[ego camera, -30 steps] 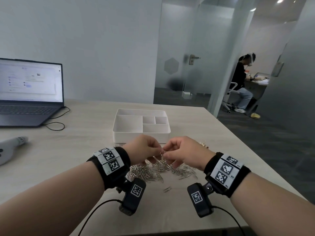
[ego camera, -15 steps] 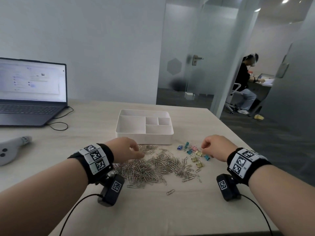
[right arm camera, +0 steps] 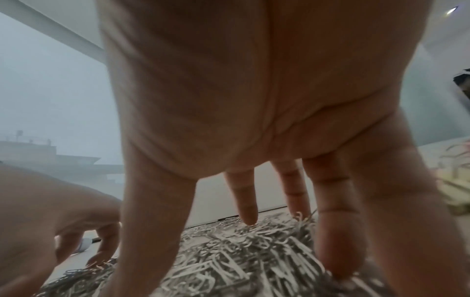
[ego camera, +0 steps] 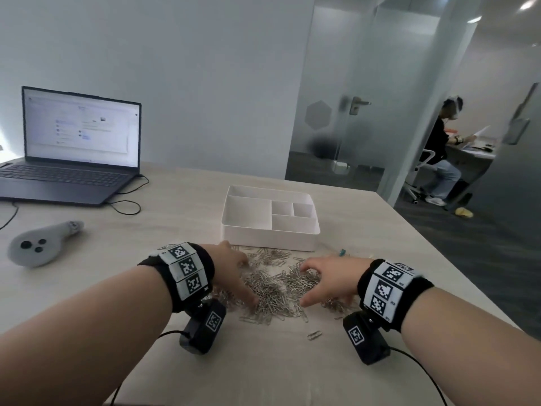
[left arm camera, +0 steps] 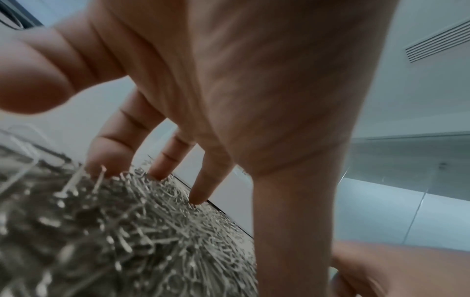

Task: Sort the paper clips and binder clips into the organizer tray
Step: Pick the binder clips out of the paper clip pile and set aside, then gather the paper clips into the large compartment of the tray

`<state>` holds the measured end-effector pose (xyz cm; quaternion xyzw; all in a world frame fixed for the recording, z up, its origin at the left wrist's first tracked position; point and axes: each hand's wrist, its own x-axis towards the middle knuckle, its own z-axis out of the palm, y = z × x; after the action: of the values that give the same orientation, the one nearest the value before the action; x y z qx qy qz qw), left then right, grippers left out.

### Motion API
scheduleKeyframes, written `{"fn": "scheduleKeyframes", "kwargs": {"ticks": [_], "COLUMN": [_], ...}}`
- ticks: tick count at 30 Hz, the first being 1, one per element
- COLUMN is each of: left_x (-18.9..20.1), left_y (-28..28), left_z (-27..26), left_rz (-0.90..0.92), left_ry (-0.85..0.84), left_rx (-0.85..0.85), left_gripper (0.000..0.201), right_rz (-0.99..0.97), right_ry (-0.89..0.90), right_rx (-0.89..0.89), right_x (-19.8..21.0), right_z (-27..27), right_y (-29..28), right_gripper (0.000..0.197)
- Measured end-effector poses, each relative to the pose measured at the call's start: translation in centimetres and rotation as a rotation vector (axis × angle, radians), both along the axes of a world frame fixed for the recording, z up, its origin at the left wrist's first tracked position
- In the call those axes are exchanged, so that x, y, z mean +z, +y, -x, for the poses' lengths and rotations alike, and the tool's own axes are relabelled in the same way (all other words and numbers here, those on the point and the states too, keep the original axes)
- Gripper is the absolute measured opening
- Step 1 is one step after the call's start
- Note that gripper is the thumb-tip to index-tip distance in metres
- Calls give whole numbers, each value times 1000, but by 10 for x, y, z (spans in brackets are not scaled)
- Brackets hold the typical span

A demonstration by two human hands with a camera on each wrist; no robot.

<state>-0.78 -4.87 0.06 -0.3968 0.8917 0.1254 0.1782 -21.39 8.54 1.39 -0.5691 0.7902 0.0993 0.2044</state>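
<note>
A heap of silver paper clips (ego camera: 272,288) lies on the table just in front of the white organizer tray (ego camera: 269,235), whose compartments look empty. My left hand (ego camera: 238,276) rests on the heap's left side and my right hand (ego camera: 319,281) on its right side. Both have spread fingers with their tips down in the clips. The left wrist view shows straight fingers (left arm camera: 203,180) touching the paper clips (left arm camera: 127,231), and the right wrist view shows the same on the paper clips (right arm camera: 241,261). The coloured binder clips (right arm camera: 455,180) are mostly hidden behind my right hand; one blue binder clip (ego camera: 342,252) shows.
One stray paper clip (ego camera: 314,335) lies nearer to me. An open laptop (ego camera: 73,153) with its cable (ego camera: 126,206) and a grey controller (ego camera: 41,244) occupy the table's left. The table's edge runs close on the right. A person (ego camera: 439,159) sits beyond the glass wall.
My hands, together above the heap a second ago, parted. The right hand went to the binder clips, then came back left onto the paper clips; both now rest spread on the heap.
</note>
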Motion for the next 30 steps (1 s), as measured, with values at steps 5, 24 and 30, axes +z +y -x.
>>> {"fn": "scheduleKeyframes", "kwargs": {"ticks": [5,24,30], "left_x": [-4,-14,-10], "left_y": [6,-27,-55], "left_z": [7,11,17], "left_rz": [2,-363,-516], "left_ry": [30,483,674], "left_rx": [-44,40,132], "left_gripper": [112,12,11], "right_rz": [6,140,223], "right_ry": [-17,-523,-795], "right_rx": [54,36,-69], "right_x": [-4,-15,-14], "right_z": [-16,-27,-13], "right_y": [-19,-67,-82], "right_gripper": [102,26,22]}}
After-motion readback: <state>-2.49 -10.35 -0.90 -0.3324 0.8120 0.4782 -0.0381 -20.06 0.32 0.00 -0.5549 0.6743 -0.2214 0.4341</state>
